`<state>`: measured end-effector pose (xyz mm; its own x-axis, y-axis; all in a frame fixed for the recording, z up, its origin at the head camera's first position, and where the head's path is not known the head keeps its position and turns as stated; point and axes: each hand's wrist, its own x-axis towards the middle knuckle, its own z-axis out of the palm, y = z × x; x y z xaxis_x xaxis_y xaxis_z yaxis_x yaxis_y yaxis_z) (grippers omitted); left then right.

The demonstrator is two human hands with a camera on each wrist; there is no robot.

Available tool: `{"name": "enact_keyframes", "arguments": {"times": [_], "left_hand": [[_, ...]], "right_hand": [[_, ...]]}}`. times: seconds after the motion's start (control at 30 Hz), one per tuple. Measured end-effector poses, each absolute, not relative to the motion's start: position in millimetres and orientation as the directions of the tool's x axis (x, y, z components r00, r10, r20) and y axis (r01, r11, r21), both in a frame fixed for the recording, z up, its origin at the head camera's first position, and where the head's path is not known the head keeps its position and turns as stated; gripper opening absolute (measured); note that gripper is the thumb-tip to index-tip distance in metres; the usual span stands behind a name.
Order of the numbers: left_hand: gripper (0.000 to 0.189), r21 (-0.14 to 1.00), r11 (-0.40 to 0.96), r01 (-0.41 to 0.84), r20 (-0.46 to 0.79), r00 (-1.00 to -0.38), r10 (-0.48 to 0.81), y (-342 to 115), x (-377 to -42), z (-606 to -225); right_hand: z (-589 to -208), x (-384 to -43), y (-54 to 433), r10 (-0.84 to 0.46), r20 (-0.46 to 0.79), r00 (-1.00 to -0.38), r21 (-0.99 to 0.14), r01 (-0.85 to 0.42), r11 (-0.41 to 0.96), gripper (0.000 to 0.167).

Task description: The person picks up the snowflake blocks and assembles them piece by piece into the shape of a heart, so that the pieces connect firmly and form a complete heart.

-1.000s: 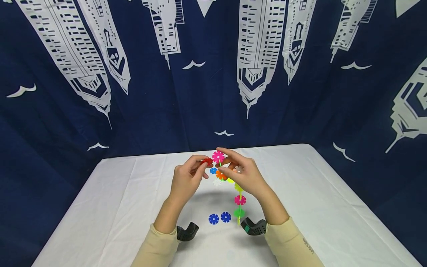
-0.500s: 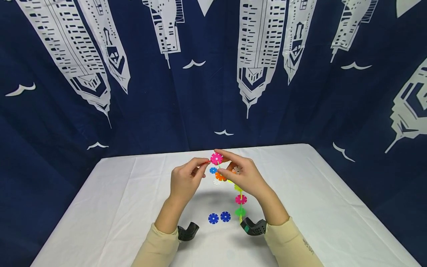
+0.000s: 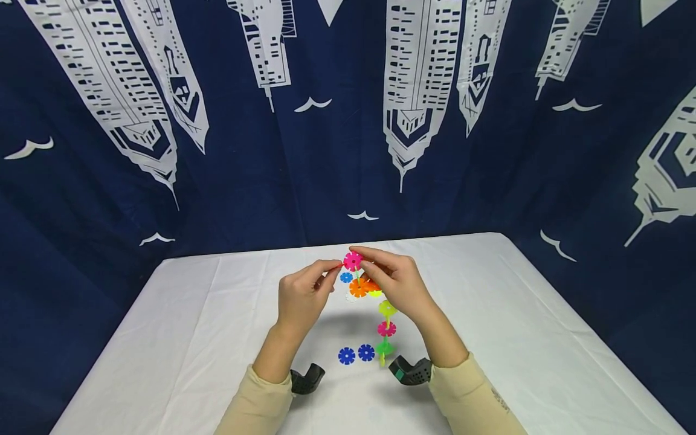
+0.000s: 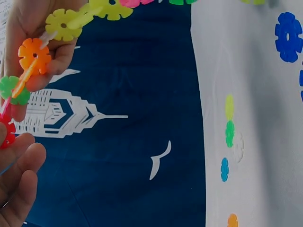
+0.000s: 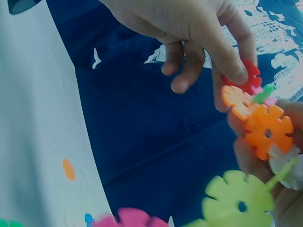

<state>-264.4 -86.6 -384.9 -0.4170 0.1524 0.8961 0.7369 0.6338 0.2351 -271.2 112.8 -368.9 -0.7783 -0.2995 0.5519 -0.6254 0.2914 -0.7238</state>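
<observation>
My left hand (image 3: 304,293) pinches a red notched snowflake disc (image 5: 251,78) between thumb and index finger. Turned edge-on in the head view, the red disc meets the left edge of a pink snowflake disc (image 3: 353,261). That pink disc tops a linked chain of discs, and my right hand (image 3: 401,283) grips it with thumb and index finger. Below it the chain runs through a green disc (image 4: 19,90), an orange disc (image 5: 269,132), a white one (image 5: 287,166) and a yellow one (image 4: 63,24). Its lower end hangs past the right hand to a green disc (image 3: 385,348).
Two dark blue discs (image 3: 356,354) lie on the white-covered table (image 3: 217,338) near the front. Farther back are a light blue disc (image 3: 346,277) and a white disc (image 3: 350,297). A navy curtain (image 3: 326,169) with white building prints hangs behind.
The red disc has turned edge-on and moved right against the pink disc. My right thumb has shifted up to the pink disc, which has come slightly lower. The hanging chain has swung a little.
</observation>
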Motion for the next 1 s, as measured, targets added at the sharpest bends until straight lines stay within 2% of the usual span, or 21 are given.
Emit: {"name": "enact_keyframes", "arguments": {"times": [0.17,0.33,0.43,0.6,0.8,1.0], "left_hand": [[0.010,0.278,0.595,0.754,0.899,-0.423,0.115,-83.8,-263.4,-385.9],[0.012,0.405,0.404,0.820,0.887,-0.459,0.042,-80.9,-263.0,-388.4],[0.013,0.427,0.325,0.844,0.889,-0.457,0.020,-80.2,-261.3,-388.1],[0.014,0.384,0.313,0.869,0.909,-0.415,0.039,-81.1,-259.4,-386.0],[0.018,0.293,0.332,0.897,0.937,-0.339,0.087,-83.7,-258.6,-382.1],[0.022,0.230,0.372,0.899,0.956,-0.281,0.089,-83.9,-256.6,-378.7]], "right_hand": [[-367.6,-270.3,109.4,-0.244,0.562,-0.790,-0.734,-0.613,0.294,0.023],[-367.3,-269.4,107.0,-0.220,0.615,-0.758,-0.716,-0.653,0.248,0.016],[-367.3,-268.6,106.3,-0.222,0.640,-0.736,-0.700,-0.677,0.226,0.014],[-366.4,-267.4,106.4,-0.259,0.676,-0.690,-0.661,-0.723,0.199,0.018],[-364.3,-264.7,106.8,-0.306,0.710,-0.635,-0.638,-0.763,0.102,0.023],[-362.3,-262.4,105.3,-0.315,0.711,-0.628,-0.645,-0.762,0.064,0.020]]}}
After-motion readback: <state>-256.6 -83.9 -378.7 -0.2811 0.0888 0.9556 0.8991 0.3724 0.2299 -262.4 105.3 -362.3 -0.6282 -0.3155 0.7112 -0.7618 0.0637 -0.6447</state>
